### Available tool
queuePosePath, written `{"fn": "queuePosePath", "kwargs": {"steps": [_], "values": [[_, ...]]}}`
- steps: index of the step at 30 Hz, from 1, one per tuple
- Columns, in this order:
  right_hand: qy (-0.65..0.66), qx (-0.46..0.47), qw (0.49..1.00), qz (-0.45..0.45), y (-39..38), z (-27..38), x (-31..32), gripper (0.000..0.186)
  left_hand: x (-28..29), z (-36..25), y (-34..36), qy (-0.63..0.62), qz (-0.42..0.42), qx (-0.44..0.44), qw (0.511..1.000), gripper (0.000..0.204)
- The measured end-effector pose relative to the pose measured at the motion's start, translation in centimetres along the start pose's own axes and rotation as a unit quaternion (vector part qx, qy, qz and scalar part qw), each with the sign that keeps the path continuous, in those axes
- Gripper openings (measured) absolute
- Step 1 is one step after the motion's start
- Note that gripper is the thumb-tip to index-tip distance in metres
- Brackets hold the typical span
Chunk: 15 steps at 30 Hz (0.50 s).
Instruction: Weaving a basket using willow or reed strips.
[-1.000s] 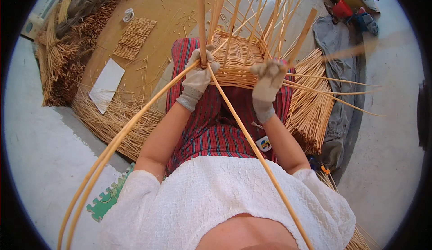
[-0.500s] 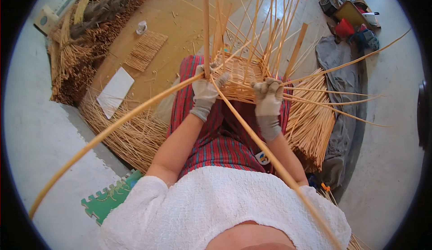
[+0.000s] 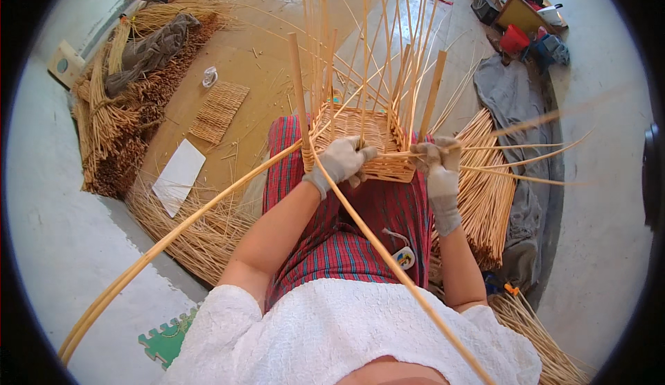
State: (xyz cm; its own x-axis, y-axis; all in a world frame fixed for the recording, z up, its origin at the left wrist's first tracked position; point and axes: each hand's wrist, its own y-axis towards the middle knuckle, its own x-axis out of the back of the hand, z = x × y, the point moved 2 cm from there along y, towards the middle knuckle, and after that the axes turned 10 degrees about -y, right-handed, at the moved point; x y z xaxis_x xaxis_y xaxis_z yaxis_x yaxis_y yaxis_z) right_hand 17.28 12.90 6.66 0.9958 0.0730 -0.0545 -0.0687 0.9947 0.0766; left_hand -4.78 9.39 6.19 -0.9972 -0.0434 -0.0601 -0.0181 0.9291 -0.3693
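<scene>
A pair of long pale rods [image 3: 159,246] sweeps in from the left, reaching the near-left corner post [image 3: 298,80] of the wicker basket [image 3: 391,170], which sits at the knee edge of the plaid-covered lap [image 3: 339,260]. The gloved left hand [image 3: 344,161] has left that post for the middle of the near wall, its fingers closed on weaving strands [image 3: 396,154]. At the near-right corner the gloved right hand [image 3: 441,167] grips strands too; the work seems to have shifted from corner to side.
</scene>
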Motion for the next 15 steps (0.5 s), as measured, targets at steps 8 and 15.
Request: {"fn": "queuePosePath", "kwargs": {"steps": [8, 15], "values": [[-0.375, 0.309, 0.874, 0.027, 10.8, 4.0, -12.8, 0.057, -1.6, 0.2, -1.2, 0.027, -0.109, 0.027, 0.993, 0.038], [-0.046, -0.006, 0.984, -0.172, -3.6, -0.1, 3.1, 0.028, -0.9, 0.1, 0.4, -0.024, -0.074, 0.009, 0.997, 0.025]]}}
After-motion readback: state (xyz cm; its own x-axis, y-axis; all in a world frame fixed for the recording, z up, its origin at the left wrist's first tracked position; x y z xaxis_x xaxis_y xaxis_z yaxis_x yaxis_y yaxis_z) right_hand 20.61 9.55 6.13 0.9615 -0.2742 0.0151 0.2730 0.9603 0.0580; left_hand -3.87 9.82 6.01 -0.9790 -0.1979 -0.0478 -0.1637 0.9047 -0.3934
